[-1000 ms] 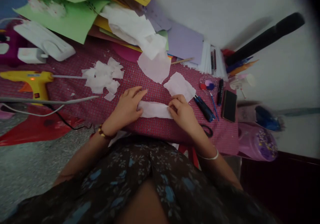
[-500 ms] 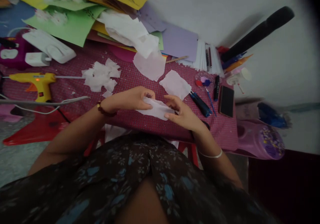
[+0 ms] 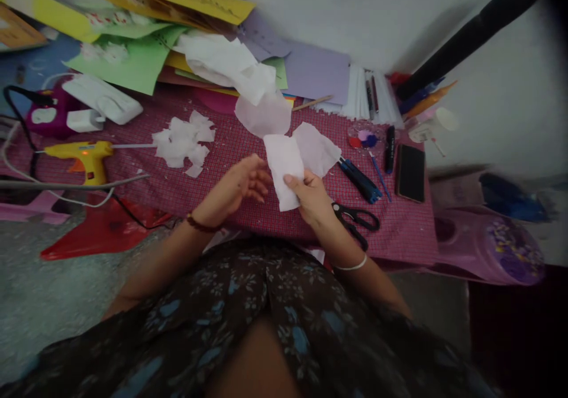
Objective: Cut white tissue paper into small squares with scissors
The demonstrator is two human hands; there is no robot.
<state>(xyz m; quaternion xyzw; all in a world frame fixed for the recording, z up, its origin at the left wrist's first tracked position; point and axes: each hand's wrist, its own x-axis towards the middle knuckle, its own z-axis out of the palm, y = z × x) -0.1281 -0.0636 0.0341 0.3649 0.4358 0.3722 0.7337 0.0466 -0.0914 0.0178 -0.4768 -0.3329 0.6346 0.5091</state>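
Observation:
A folded piece of white tissue paper (image 3: pixel 283 160) is pinched at its lower right between the thumb and fingers of my right hand (image 3: pixel 313 197). My left hand (image 3: pixel 242 185) is just left of that paper, fingers apart and holding nothing. Behind the held piece, a sheet of white tissue (image 3: pixel 316 149) lies on the cloth-covered table (image 3: pixel 239 141), and another thin sheet (image 3: pixel 261 114) lies farther back. A heap of small white paper pieces (image 3: pixel 180 141) is beyond my left hand. Black scissors (image 3: pixel 355 217) rest beside my right wrist.
On the left are a yellow glue gun (image 3: pixel 91 152), its cord and a white power strip (image 3: pixel 106 99). Coloured papers (image 3: pixel 133 61) and crumpled tissue (image 3: pixel 222 61) fill the back. To the right lie a blue-handled tool (image 3: pixel 360 180), a black marker (image 3: pixel 389 149) and a phone (image 3: pixel 410 173).
My left hand has let go of the paper and moved left, its fingers opening. My right hand now holds the paper upright alone. The scissors show more fully, and the view has shifted slightly.

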